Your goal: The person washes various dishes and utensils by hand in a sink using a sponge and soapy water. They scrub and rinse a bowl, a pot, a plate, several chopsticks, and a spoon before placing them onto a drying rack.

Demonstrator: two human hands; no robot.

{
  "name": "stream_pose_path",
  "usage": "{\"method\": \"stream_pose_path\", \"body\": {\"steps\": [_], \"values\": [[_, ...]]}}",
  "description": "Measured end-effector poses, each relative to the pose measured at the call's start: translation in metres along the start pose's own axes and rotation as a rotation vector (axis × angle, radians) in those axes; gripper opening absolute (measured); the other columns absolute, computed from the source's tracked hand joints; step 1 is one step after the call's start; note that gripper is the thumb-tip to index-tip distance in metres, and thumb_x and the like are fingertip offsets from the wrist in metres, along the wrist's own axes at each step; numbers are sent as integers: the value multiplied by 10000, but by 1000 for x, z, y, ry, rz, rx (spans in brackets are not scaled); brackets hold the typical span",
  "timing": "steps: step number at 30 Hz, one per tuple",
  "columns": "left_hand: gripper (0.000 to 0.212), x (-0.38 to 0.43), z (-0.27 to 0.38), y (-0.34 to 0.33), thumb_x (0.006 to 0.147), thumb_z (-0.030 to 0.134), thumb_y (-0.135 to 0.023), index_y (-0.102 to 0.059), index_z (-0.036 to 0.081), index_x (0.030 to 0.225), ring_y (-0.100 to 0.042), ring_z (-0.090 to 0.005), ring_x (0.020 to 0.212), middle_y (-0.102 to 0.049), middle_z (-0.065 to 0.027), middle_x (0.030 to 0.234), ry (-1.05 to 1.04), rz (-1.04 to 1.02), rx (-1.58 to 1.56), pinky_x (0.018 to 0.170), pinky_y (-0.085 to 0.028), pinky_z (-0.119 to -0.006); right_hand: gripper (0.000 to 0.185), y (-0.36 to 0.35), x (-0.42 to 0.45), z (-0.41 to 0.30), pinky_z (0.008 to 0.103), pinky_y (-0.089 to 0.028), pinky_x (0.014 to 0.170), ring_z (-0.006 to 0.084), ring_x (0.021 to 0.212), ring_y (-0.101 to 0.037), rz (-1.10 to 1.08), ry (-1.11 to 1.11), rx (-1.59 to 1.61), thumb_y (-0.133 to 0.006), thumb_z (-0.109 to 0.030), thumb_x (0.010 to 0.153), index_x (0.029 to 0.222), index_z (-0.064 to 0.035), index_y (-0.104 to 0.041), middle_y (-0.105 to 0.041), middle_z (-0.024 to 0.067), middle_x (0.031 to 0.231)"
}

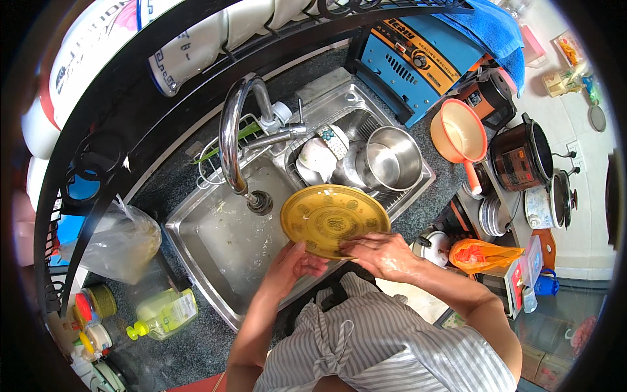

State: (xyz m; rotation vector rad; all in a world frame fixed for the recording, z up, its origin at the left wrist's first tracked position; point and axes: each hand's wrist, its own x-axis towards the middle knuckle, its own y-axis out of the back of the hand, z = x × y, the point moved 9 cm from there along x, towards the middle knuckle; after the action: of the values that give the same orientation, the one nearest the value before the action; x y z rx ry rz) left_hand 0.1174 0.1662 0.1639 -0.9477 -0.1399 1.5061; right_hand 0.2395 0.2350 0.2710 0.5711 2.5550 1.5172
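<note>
A round yellow plate with dark printed medallions is tilted over the right part of the sink, its patterned face towards me. My right hand, wet on its back, grips the plate's near right rim. At the near left rim is my left hand, thumb by the edge and fingers curled below it. Left of the plate lies the steel sink basin, wet inside. The chrome faucet arches over this basin, its spout end apart from the plate. No running stream is visible.
Past the plate, a rack holds bowls and a steel pot. A dish soap bottle and a plastic bag lie left. An orange dipper and a blue sealing machine stand right. A black shelf arches overhead.
</note>
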Motion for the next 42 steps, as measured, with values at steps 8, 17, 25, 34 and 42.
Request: {"method": "stream_pose_path", "body": {"steps": [8, 17, 25, 34, 42], "values": [[487, 52, 6, -26, 940, 433, -353, -511, -11, 1062, -617, -222, 819, -612, -140, 914, 65, 8, 118, 743, -499, -326, 289, -2, -22, 41, 360, -510, 705, 256, 857, -608, 115, -269, 66, -599, -119, 767, 1055, -94, -575, -637, 74, 970], [451, 64, -18, 16, 919, 401, -423, -499, -2, 1105, -608, -220, 860, -610, -144, 945, 50, 60, 128, 765, -493, -340, 223, -16, -13, 42, 314, -485, 717, 188, 913, -606, 228, -158, -82, -620, -117, 743, 965, -100, -609, -642, 45, 978], [390, -5, -78, 198, 858, 250, -572, -490, 25, 1166, -584, -128, 763, -615, -89, 921, 59, 667, 143, 659, -499, -257, 192, -7, -13, 66, 340, -424, 754, 221, 798, -591, 169, -189, -101, -595, -152, 762, 944, -91, -612, -626, 70, 849], [497, -108, -102, 335, 773, 266, -632, -505, -27, 1153, -560, -301, 1012, -579, -203, 1095, 164, 1170, 854, 877, -429, -347, 169, 47, -49, 78, 371, -426, 717, 268, 796, -569, 10, -213, -138, -621, -146, 759, 899, -64, -574, -592, 94, 815], [766, -62, -121, 350, 704, 459, -656, -464, -148, 1132, -504, -386, 1101, -526, -289, 1149, 379, 1125, 1010, 950, -392, -399, 212, 74, -54, 99, 374, -399, 880, 236, 957, -564, -395, -205, -489, -548, -148, 787, 991, -115, -592, -624, 65, 926]]}}
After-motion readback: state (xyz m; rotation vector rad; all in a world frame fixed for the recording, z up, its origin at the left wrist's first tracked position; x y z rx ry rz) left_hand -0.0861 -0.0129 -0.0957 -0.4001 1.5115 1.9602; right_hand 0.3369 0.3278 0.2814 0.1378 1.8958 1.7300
